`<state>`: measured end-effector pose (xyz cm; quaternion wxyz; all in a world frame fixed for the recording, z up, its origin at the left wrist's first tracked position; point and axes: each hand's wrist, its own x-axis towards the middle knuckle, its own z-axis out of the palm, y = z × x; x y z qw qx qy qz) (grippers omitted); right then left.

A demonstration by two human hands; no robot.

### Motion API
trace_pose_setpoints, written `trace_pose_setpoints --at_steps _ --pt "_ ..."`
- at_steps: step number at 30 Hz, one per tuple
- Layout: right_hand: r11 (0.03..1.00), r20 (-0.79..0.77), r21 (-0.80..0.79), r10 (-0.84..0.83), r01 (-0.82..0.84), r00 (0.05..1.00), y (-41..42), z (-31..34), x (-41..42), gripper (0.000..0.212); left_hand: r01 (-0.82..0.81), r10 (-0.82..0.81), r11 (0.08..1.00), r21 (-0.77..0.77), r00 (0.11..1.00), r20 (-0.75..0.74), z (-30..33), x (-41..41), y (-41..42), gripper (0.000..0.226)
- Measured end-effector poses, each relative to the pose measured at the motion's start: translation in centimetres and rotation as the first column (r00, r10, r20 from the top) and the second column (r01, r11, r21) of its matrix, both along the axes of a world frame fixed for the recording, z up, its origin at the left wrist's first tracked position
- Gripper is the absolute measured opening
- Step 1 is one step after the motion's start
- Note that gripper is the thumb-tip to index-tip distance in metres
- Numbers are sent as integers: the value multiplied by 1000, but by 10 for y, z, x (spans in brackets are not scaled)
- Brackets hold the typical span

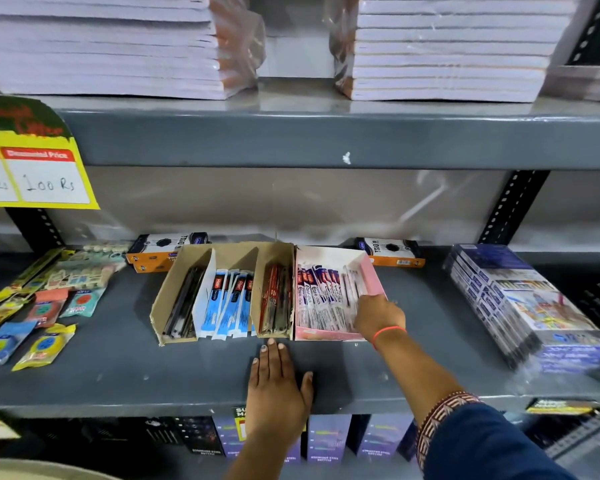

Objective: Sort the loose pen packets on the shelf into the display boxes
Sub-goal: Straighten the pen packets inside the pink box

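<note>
Right hand (378, 315) is reaching into the pink display box (373, 275), fingers down among the white pen packets (323, 306), can't tell if it's gripping any. Left hand (278, 379) lies flat and spread on the grey shelf (118, 368), right in front of the cardboard display box (174, 285).

Wrapped notebook stacks (97, 46) on upper shelf, yellow price sign (39, 168), orange-black boxes (392, 252) behind

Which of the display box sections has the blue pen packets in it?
The second section from the left of the brown cardboard box, holding blue-and-white packets. Its neighbours hold dark and red packets; the pink box holds white ones.
</note>
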<state>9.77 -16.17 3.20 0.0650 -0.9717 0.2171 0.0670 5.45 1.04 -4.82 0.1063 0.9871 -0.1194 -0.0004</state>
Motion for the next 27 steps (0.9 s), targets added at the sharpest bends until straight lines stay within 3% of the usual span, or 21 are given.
trace_pose_setpoints --at_steps 2,5,11,20,27 --pt "999 -12 -38 15 -16 1000 2 0 1 35 14 -14 1000 -23 1000 25 0 -1 1 105" --pt "997 -20 -68 21 -22 1000 2 0 3 36 -7 9 1000 31 997 -80 -4 1 3 85" --pt "988 -16 -137 62 -64 998 3 -2 8 34 4 -4 999 44 1000 -3 -6 -2 3 81" --pt "995 47 -81 57 -53 997 -3 -4 11 37 -4 4 1000 25 1000 8 -6 -1 2 82" --pt "975 31 -207 89 -81 996 1 2 13 37 -1 1 999 32 1000 18 -6 -2 2 81"
